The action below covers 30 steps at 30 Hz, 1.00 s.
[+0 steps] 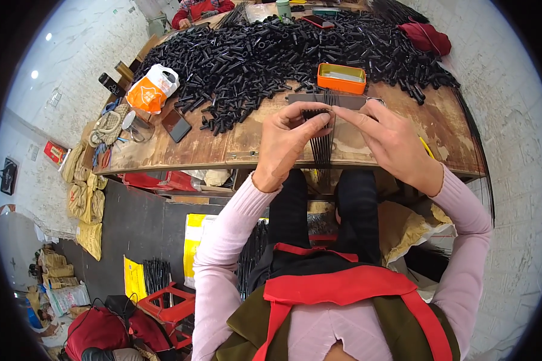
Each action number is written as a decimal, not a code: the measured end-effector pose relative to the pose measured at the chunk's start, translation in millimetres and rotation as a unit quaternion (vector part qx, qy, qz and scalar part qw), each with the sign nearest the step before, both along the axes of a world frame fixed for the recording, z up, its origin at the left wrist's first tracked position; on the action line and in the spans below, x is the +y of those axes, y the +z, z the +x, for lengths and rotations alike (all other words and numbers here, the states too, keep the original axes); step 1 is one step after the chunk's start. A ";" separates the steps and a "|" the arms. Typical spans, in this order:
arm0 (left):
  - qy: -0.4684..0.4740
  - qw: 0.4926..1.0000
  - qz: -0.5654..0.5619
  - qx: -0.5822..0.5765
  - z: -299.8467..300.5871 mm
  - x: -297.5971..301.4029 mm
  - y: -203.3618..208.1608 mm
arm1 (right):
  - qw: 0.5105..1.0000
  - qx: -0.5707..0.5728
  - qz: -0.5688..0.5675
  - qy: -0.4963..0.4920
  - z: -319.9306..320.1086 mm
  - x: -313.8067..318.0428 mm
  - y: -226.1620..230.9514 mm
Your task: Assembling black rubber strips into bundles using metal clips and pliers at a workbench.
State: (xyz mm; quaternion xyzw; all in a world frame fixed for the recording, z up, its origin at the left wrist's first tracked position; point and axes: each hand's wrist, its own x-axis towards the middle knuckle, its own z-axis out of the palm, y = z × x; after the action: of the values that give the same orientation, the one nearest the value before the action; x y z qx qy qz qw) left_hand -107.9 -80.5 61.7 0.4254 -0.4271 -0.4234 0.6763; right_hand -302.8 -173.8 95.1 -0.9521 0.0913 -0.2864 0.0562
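Note:
My left hand (286,137) is closed around the upper end of a bundle of thin black rods (323,153), its thumb laid across them. The rods hang down past the near table edge toward my knees. Close by on the right, my right hand (396,137) has its fingers curled and its index finger reaching to the rod ends by my left thumb. Whatever sits between its fingertips is too small to make out. Behind both hands, a flat dark plate (355,101) lies on the wooden table (214,151).
A wide heap of short black tubes (247,57) covers the table's far part. Around it are an orange tin (342,78), a plastic bag (152,89), a phone (176,126) and a dark red cloth (426,39). Another person (203,8) sits across. A red stool (170,305) stands lower left.

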 end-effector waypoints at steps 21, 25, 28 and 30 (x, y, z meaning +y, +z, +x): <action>-0.014 1.000 0.009 -0.004 5.2 -2.1 0.3 | 0.996 -0.002 -0.092 0.013 4.6 -10.7 0.8; -0.017 1.000 0.023 -0.007 4.2 -2.5 0.5 | 0.990 -0.043 -0.128 0.033 2.5 -17.2 4.0; -0.022 0.999 0.026 0.000 2.4 -2.7 1.2 | 0.985 -0.071 -0.149 0.042 0.2 -19.6 7.4; -0.027 1.000 0.011 0.006 0.4 -2.9 1.3 | 0.985 -0.061 -0.154 0.048 0.7 -18.9 7.7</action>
State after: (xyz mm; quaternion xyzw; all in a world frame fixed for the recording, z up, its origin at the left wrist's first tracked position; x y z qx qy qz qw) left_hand -107.5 -83.4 63.0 0.4189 -0.4300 -0.4489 0.6619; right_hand -302.1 -192.7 102.8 -0.9335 -0.0033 -0.3512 -0.0720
